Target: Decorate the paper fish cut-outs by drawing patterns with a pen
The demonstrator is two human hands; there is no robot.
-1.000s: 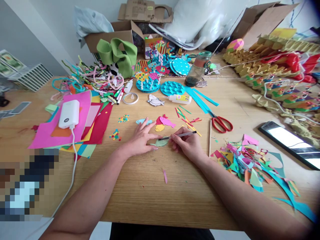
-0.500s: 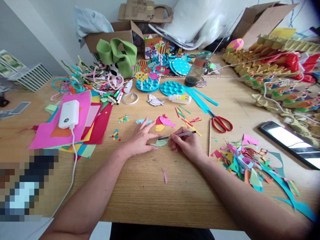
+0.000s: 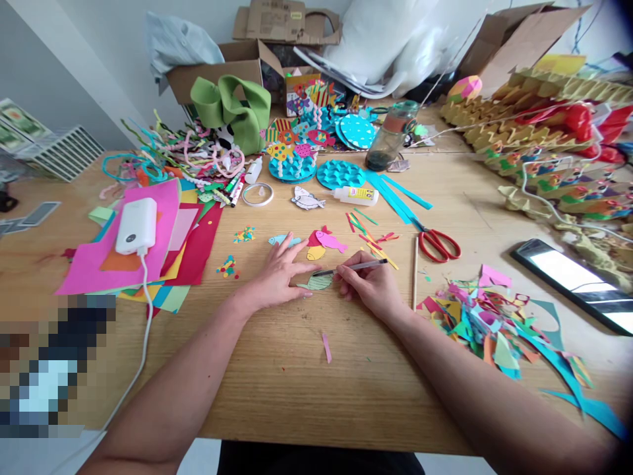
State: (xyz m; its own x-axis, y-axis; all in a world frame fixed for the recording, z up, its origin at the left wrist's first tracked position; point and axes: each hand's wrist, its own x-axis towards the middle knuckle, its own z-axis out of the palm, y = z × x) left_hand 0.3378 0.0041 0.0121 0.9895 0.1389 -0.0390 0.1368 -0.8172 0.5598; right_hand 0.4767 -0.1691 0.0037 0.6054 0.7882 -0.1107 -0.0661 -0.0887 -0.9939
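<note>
A pale green paper fish [image 3: 320, 282] with dark lines lies flat on the table between my hands. My left hand [image 3: 277, 274] is spread, its thumb and forefinger at the left end of the fish. Its other fingers reach to a light blue paper fish [image 3: 283, 240]. My right hand [image 3: 368, 284] grips a pen [image 3: 366, 265], its tip on the green fish's upper edge. Just beyond are a pink paper fish [image 3: 332, 242], a yellow one [image 3: 315, 253] and a red one [image 3: 313, 238], partly overlapping.
Scissors [image 3: 438, 244], a wooden stick [image 3: 415, 274], paper scraps [image 3: 487, 316] and a phone [image 3: 573, 284] lie to the right. A glue bottle [image 3: 357, 195] and a tape roll [image 3: 258, 194] are further back. On the left, a white power bank [image 3: 137, 225] rests on coloured paper [image 3: 200, 247].
Almost nothing differs. Both hands and the pen keep nearly the same place over the green fish.
</note>
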